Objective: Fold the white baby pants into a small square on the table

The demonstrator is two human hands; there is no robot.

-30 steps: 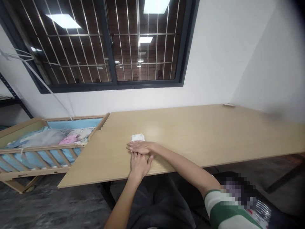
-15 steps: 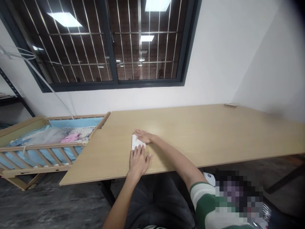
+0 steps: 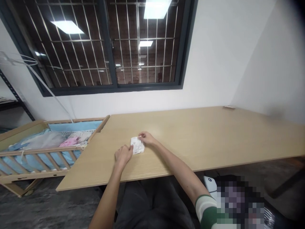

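Note:
A small folded white cloth (image 3: 137, 146) with a faint print lies on the wooden table (image 3: 190, 136), near its front left part. My left hand (image 3: 124, 155) is at the cloth's left edge, fingers curled and thumb against it. At the upper right corner, my right hand (image 3: 146, 138) pinches the cloth between thumb and fingertips. Both hands are closed on it, and the fingers' undersides are hidden.
Left of the table stands a wooden crib (image 3: 35, 149) with blue lining and pink and white fabric inside. A barred window (image 3: 114, 47) is behind. A small flat object (image 3: 229, 107) lies at the far right edge. A white device (image 3: 210, 183) shows below the front edge.
Both hands lay flat on the cloth before. Now they have moved apart to its left edge and upper right corner, fingers curled in a grip. The cloth looks opened a little wider.

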